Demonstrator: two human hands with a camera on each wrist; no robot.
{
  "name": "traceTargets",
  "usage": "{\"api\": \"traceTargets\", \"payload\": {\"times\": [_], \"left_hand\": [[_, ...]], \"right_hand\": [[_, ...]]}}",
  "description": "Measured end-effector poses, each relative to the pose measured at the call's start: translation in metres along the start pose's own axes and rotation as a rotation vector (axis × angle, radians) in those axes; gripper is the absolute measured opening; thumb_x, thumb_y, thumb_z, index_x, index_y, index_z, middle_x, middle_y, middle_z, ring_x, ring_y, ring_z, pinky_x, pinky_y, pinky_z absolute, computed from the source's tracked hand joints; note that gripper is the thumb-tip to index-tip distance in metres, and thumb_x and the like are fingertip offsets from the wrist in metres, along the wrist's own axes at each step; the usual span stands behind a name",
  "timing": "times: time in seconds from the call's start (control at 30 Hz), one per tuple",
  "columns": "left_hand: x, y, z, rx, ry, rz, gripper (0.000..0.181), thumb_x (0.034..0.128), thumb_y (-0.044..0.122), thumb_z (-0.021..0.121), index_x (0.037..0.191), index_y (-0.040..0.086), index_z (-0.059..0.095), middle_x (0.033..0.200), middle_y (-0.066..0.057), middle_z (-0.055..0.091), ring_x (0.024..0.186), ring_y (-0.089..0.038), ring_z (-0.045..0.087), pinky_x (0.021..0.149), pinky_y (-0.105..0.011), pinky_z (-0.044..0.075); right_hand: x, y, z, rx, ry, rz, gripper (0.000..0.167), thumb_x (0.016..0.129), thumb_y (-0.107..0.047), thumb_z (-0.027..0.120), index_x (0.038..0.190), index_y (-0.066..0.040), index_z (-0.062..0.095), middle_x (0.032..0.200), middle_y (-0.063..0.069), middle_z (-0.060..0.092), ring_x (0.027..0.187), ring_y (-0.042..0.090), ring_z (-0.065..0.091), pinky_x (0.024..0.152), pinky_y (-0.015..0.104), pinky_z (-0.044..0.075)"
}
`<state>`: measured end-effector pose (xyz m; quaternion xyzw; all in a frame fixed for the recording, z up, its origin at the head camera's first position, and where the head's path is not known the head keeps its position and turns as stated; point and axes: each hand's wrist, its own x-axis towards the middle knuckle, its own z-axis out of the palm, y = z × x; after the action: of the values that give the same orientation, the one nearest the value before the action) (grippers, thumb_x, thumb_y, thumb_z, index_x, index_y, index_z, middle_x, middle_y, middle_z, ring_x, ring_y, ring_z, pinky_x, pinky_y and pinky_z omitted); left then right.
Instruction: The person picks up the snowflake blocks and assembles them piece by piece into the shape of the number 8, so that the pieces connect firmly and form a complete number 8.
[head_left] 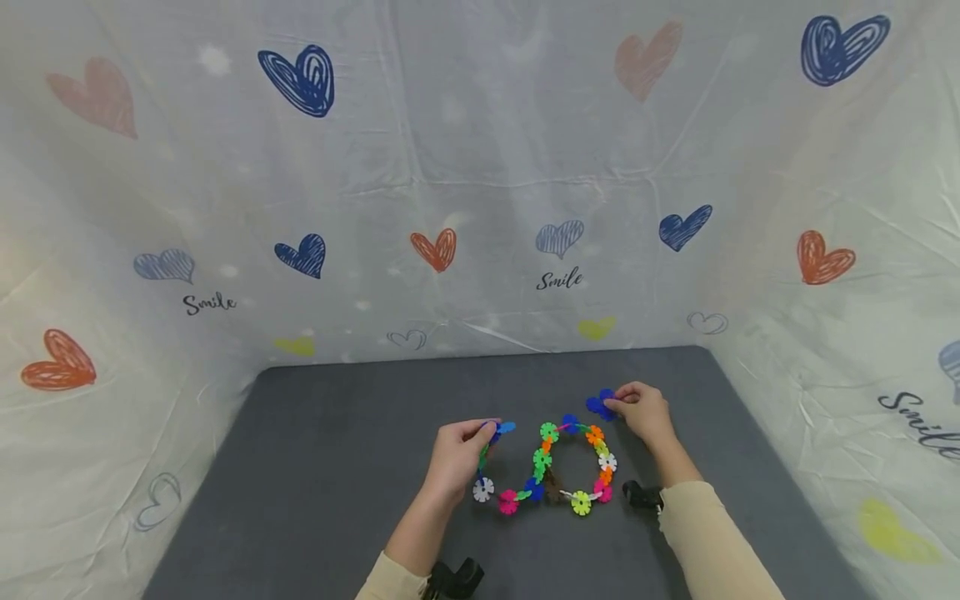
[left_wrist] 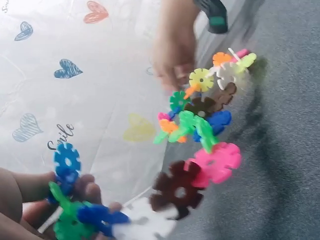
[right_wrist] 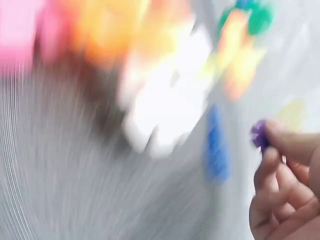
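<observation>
A chain of colourful slotted flower discs (head_left: 542, 458) lies over the table, its right part joined in a closed ring and its left part curving up to my left hand (head_left: 453, 454). That hand pinches the chain's left end, where a light-blue disc (head_left: 506, 427) sticks out past the thumb; green and blue discs (left_wrist: 75, 220) run along the fingers in the left wrist view. Beyond the ring's upper right, my right hand (head_left: 645, 412) pinches dark-blue flower discs (head_left: 600, 404), apart from the ring. In the right wrist view the pinched disc (right_wrist: 259, 134) looks purplish, and the chain is blurred.
The dark grey table (head_left: 337, 467) carries the chain. Behind and beside it hangs a pale curtain (head_left: 480, 125) printed with hearts. A black wrist device (head_left: 453, 579) sits on the left wrist and another (head_left: 642, 495) on the right.
</observation>
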<state>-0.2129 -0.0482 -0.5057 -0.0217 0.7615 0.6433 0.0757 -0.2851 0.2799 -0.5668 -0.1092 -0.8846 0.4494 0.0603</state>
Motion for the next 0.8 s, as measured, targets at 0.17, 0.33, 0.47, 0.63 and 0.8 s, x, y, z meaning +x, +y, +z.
{"api": "traceTargets", "payload": {"times": [0.17, 0.33, 0.47, 0.63, 0.8], "left_hand": [[-0.002, -0.002, 0.002, 0.033, 0.001, 0.105, 0.025, 0.1013, 0.030, 0.063, 0.116, 0.017, 0.077, 0.106, -0.003, 0.073, 0.100, -0.025, 0.063, 0.083, -0.032, 0.052], [-0.003, -0.001, 0.004, 0.037, 0.032, 0.165, 0.025, 0.0997, 0.035, 0.064, 0.115, 0.019, 0.077, 0.098, -0.007, 0.074, 0.089, -0.025, 0.062, 0.071, -0.026, 0.047], [-0.005, 0.000, 0.005, 0.039, 0.062, 0.191, 0.025, 0.0987, 0.036, 0.065, 0.112, 0.019, 0.078, 0.094, -0.002, 0.075, 0.084, -0.019, 0.062, 0.065, -0.024, 0.045], [-0.006, 0.001, 0.005, 0.028, 0.067, 0.202, 0.025, 0.0983, 0.035, 0.066, 0.111, 0.018, 0.079, 0.095, -0.004, 0.076, 0.086, -0.022, 0.065, 0.062, -0.022, 0.045], [-0.005, 0.001, 0.005, 0.034, 0.052, 0.219, 0.025, 0.0988, 0.034, 0.066, 0.111, 0.016, 0.079, 0.100, -0.008, 0.076, 0.086, -0.022, 0.065, 0.062, -0.022, 0.044]], "right_hand": [[-0.047, -0.061, 0.011, 0.281, -0.120, -0.112, 0.030, 0.091, -0.032, 0.077, 0.100, -0.004, 0.070, 0.092, 0.022, 0.074, 0.070, 0.024, 0.068, 0.060, 0.028, 0.053], [-0.097, -0.114, 0.033, 0.479, -0.127, -0.201, 0.017, 0.091, -0.015, 0.077, 0.101, -0.002, 0.077, 0.083, 0.026, 0.073, 0.059, 0.012, 0.065, 0.055, 0.024, 0.052], [-0.100, -0.111, 0.055, 0.553, -0.068, -0.233, 0.015, 0.090, -0.014, 0.077, 0.100, -0.003, 0.079, 0.078, 0.027, 0.072, 0.057, 0.012, 0.065, 0.048, 0.024, 0.048], [-0.100, -0.108, 0.059, 0.554, -0.046, -0.289, 0.015, 0.089, -0.019, 0.078, 0.098, -0.007, 0.080, 0.079, 0.020, 0.073, 0.062, 0.019, 0.068, 0.051, 0.029, 0.052], [-0.097, -0.109, 0.052, 0.407, -0.048, -0.360, 0.014, 0.090, -0.025, 0.078, 0.099, -0.015, 0.081, 0.076, 0.002, 0.073, 0.065, 0.027, 0.066, 0.052, 0.028, 0.050]]}}
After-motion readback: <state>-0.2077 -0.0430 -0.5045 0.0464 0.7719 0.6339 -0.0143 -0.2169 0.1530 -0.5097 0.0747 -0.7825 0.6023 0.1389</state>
